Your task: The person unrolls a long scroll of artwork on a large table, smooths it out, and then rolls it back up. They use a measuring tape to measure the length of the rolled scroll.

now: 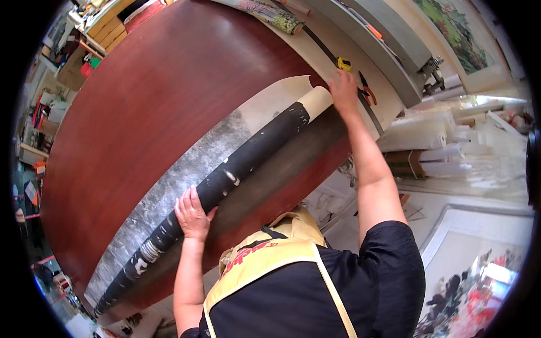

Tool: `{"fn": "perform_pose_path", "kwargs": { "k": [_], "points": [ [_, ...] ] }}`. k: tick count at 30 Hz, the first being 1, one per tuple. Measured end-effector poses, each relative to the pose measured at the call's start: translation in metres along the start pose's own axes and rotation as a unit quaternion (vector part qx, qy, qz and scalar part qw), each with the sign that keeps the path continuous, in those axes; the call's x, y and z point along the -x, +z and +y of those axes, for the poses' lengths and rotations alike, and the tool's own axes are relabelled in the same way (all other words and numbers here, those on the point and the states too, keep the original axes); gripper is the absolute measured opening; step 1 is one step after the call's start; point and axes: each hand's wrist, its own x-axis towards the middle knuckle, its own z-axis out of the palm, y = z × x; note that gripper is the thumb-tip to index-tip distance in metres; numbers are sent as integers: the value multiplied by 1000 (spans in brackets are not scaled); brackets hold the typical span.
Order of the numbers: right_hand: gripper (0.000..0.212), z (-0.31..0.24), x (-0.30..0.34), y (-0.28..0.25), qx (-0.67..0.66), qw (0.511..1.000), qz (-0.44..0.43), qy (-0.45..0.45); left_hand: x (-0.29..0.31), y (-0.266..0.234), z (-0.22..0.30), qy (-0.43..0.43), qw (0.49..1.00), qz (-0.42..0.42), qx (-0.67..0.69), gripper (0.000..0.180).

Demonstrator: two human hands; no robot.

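Observation:
A partly rolled sheet, black and white-marked on the roll (pixel 242 166) with a cream end, lies slantwise across a dark red table (pixel 152 101). Its unrolled part (pixel 191 160) shows grey-and-white ink painting and a cream margin. My left hand (pixel 194 217) rests on the lower middle of the roll, fingers stretched over its top and thumb apart. Out by the roll's cream far-right end is my right hand (pixel 342 93), its fingers extended and nothing seen in them. Just beyond its fingertips sits a yellow tape measure (pixel 344 63).
Pliers with orange handles (pixel 367 89) lie right of my right hand, near a dark flat strip (pixel 369 118). A grey metal machine (pixel 389 42) edges the far right. Another rolled picture (pixel 270 17) lies at the back. Paper rolls (pixel 422 135) are stacked at right.

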Motion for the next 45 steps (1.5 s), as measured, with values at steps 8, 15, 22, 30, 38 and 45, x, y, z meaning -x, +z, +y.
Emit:
{"fn": "perform_pose_path", "kwargs": {
  "k": [8,15,22,30,38,45],
  "points": [
    [46,83,-105,85,11,969,-203,142,3,-9,-32,63,997,6,41,78],
    [55,252,-159,139,266,926,-264,-39,-13,6,-29,76,996,-33,15,98],
    [59,219,-178,128,237,943,-230,50,14,0,16,-133,985,107,1,87],
    [51,-69,-68,29,-746,447,-439,227,84,6,-8,-512,816,269,-24,77],
    [57,-223,61,11,-547,591,-591,-47,100,49,-109,-612,711,344,34,68],
    [40,-262,94,7,-263,726,-561,-300,77,33,-153,-613,652,434,102,102]
  ]
}}
